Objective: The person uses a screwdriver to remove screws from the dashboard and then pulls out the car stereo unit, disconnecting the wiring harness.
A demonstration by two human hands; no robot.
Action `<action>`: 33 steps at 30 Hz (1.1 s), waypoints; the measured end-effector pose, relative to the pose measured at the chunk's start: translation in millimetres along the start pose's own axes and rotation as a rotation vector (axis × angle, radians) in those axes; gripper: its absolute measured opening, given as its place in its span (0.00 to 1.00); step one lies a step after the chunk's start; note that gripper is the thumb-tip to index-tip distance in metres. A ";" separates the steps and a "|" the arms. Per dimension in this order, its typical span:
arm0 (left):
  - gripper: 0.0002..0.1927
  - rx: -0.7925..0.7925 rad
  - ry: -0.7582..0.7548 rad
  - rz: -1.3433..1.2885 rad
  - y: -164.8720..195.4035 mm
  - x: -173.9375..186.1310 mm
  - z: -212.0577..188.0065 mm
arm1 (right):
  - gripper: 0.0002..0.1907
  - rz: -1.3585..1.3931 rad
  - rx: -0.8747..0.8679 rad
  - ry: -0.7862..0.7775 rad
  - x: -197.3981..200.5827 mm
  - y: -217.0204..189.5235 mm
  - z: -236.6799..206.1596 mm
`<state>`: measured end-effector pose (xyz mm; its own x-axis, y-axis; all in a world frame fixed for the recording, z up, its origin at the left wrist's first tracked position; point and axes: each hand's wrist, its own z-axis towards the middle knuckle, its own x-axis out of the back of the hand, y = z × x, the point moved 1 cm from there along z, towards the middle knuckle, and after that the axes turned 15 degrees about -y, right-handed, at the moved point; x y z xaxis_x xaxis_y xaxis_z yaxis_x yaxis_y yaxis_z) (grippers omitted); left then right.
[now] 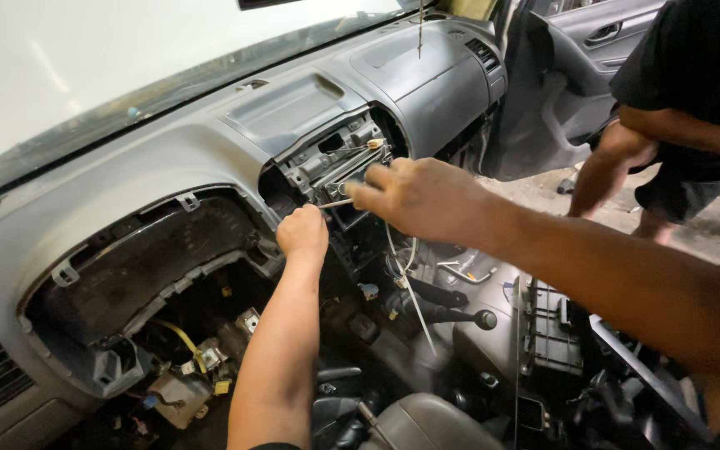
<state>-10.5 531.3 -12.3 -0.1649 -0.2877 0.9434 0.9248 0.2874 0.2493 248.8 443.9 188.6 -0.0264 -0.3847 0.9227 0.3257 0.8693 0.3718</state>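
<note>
Wire (337, 202), thin and pale, runs between the two hands in front of the open centre bay (339, 162) of a grey dashboard (210, 150), about midway along the dashboard's length and just below its top edge. Left hand (302, 233) is closed into a fist around the near end of the wire, knuckles up against the lower lip of the bay. Right hand (418, 198) reaches in from the right with fingers pinched narrow on the wire's other end, touching the bracket inside the bay. White cables (406, 275) hang down from under the right hand toward the gear lever (460, 317). Toward the dashboard's left end the instrument cluster opening (143, 267) gapes bare, with a yellow wire (181, 336) and loose connectors below it. At the far right, beyond the dashboard's right end, another person in black clothing (693, 58) leans by the open door (577, 58), one arm (606, 171) hanging down.
</note>
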 end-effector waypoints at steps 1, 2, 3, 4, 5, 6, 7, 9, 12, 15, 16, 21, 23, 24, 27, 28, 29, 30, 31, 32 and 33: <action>0.11 0.019 -0.004 0.016 0.7 2.4 -0.4 | 0.29 0.100 -0.063 0.048 -1.4 -0.3 0.8; 0.10 0.035 -0.009 0.031 1.2 5.1 -0.9 | 0.31 0.200 -0.128 0.095 -2.4 -1.3 1.7; 0.10 0.050 -0.020 0.047 2.7 7.1 -2.5 | 0.34 0.197 -0.102 0.120 -2.0 -1.6 -0.5; 0.12 0.064 -0.019 0.021 4.0 8.9 -4.5 | 0.37 0.198 -0.079 0.145 -0.9 -3.1 -2.1; 0.15 0.080 -0.021 -0.005 5.0 11.4 -6.3 | 0.42 0.200 -0.054 0.167 1.3 -5.7 -3.5; 0.18 0.100 -0.024 -0.031 6.2 12.5 -9.0 | 0.39 0.235 -0.107 0.102 2.6 -9.4 -5.9; 0.19 0.117 -0.046 -0.039 7.0 14.2 -11.2 | 0.37 0.264 -0.155 0.045 4.7 -14.6 -5.7; 0.20 0.139 -0.069 -0.075 8.8 16.5 -14.4 | 0.31 0.319 -0.315 -0.057 8.3 -24.3 -6.5; 0.21 0.129 -0.063 -0.039 10.8 20.2 -16.8 | 0.26 0.434 -0.431 -0.018 4.6 -45.5 -15.6; 0.14 0.085 -0.038 0.004 14.2 23.7 -16.9 | 0.33 0.422 -0.258 0.255 -1.5 -45.7 -20.9; 0.13 0.121 -0.081 0.017 14.7 23.7 -17.5 | 0.32 0.400 -0.278 0.180 -4.9 -42.6 -20.0; 0.14 0.090 -0.082 0.051 19.3 20.5 -23.2 | 0.23 0.537 -0.549 0.084 -5.5 -14.3 -21.3; 0.15 0.097 -0.077 0.043 18.6 17.3 -23.0 | 0.33 0.495 -0.380 0.216 1.7 -7.4 -21.9; 0.15 0.103 -0.075 0.043 17.8 16.0 -21.6 | 0.35 0.385 -0.294 0.150 4.3 -5.3 -22.6; 0.14 0.090 -0.062 0.045 13.8 10.4 -14.3 | 0.32 0.201 -0.206 -0.079 6.3 -5.4 -20.8; 0.14 0.093 -0.060 0.042 12.1 8.6 -11.8 | 0.25 0.231 -0.301 -0.169 5.4 -5.3 -18.8; 0.14 0.092 -0.058 0.037 11.3 6.9 -9.1 | 0.22 0.255 -0.400 -0.260 4.4 -4.6 -16.8; 0.14 0.088 -0.056 0.035 10.1 5.2 -7.5 | 0.26 0.219 -0.324 -0.122 5.4 -5.4 -14.2; 0.12 0.089 -0.060 0.038 9.5 4.1 -6.1 | 0.30 0.183 -0.253 0.017 6.6 -4.8 -12.7; 0.11 0.085 -0.061 0.041 9.3 3.2 -5.3 | 0.36 0.145 -0.183 0.158 7.9 -4.0 -11.5; 0.10 0.083 -0.062 0.048 9.0 3.0 -5.1 | 0.33 0.129 -0.174 0.098 7.2 -2.7 -9.4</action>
<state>-0.9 528.3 -8.3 -0.1442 -0.2159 0.9657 0.9012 0.3745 0.2183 256.5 435.8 193.3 0.1152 -0.3095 0.9439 0.4786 0.8500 0.2203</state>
